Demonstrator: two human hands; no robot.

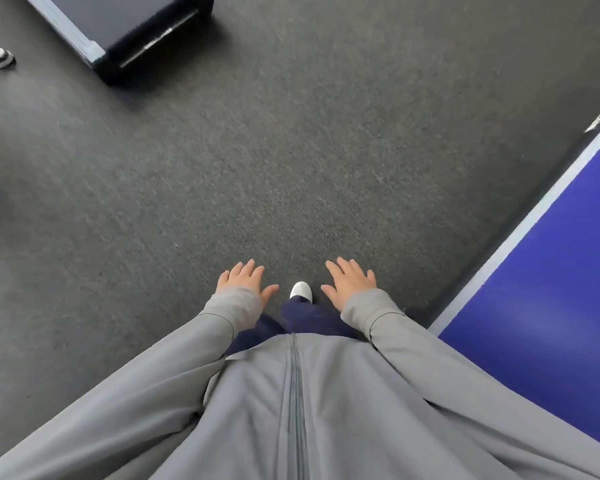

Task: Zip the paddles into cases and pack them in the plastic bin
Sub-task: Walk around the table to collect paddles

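dark grey carpeted floor (257, 168) fills the view; a blue desk (551, 271) with a white edge runs along the right, cut off by the frame, and a blurred dark desk corner (118, 22) sits top left. left hand (245, 280) and right hand (349, 284) hover apart, fingers spread, holding nothing. paddles, cases and bin are out of view

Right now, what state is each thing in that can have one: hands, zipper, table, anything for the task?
left hand: open, fingers spread, holding nothing.
right hand: open, fingers spread, holding nothing.
jacket zipper: closed as far as it shows.
white shoe: only the toe shows, between the hands.
blue table: partly in frame at the right.
paddles, cases, plastic bin: none in view.
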